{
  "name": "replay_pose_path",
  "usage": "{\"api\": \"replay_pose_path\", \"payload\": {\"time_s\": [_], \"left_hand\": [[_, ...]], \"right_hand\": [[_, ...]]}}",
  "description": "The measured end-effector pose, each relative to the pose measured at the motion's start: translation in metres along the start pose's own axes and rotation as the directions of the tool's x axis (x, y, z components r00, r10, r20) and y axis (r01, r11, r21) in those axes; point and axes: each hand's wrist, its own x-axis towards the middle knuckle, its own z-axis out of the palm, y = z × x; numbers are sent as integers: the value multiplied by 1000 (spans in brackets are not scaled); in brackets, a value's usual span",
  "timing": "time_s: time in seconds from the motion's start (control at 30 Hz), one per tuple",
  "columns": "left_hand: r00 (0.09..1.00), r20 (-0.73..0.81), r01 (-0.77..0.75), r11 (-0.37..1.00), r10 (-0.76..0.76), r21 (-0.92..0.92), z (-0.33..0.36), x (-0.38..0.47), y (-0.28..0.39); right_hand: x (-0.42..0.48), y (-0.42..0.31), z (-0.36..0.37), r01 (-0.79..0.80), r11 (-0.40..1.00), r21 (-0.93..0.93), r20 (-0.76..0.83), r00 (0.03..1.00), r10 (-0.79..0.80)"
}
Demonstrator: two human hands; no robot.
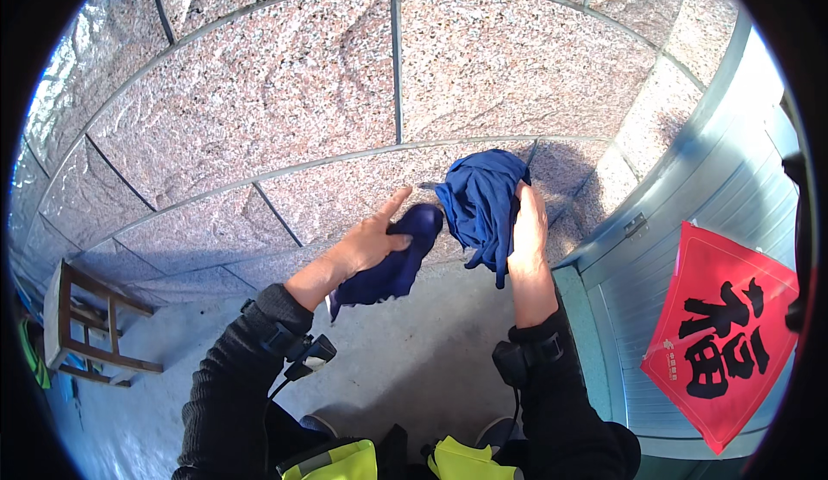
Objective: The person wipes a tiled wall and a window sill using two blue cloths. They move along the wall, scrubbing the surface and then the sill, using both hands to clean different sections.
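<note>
My left hand point(370, 242) holds a dark purple-blue cloth point(388, 273), pinched near the thumb, with the index finger pointing up and away from it. The cloth's lower part hangs below the hand. To its right, my right hand point(530, 224) grips a bunched blue cloth point(482, 202) by its right side, and folds of it droop downwards. The two cloths are close together in front of the stone wall point(323, 92). Most of the right fingers are hidden behind the blue cloth.
A wooden stool point(84, 331) stands on the concrete floor point(414, 350) at the left. On the right is a metal door point(621, 286) with a hinge and a red paper sign point(718, 344) bearing black writing. A green item point(32, 350) lies at the far left.
</note>
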Motion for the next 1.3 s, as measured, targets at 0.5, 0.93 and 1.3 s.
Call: {"api": "replay_pose_path", "payload": {"time_s": [0.5, 0.93, 1.3], "left_hand": [[987, 136, -24, 924, 82, -382, -3, -3, 7], [944, 305, -26, 951, 124, -309, -11, -3, -4], [969, 196, -56, 908, 149, -415, -19, 8, -14]], "right_hand": [[-7, -7, 15, 225, 765, -603, 361, 932, 10], [18, -13, -23, -290, 956, -42, 539, 799, 266], [1, 20, -21, -395, 903, -170, 483, 765, 426]]}}
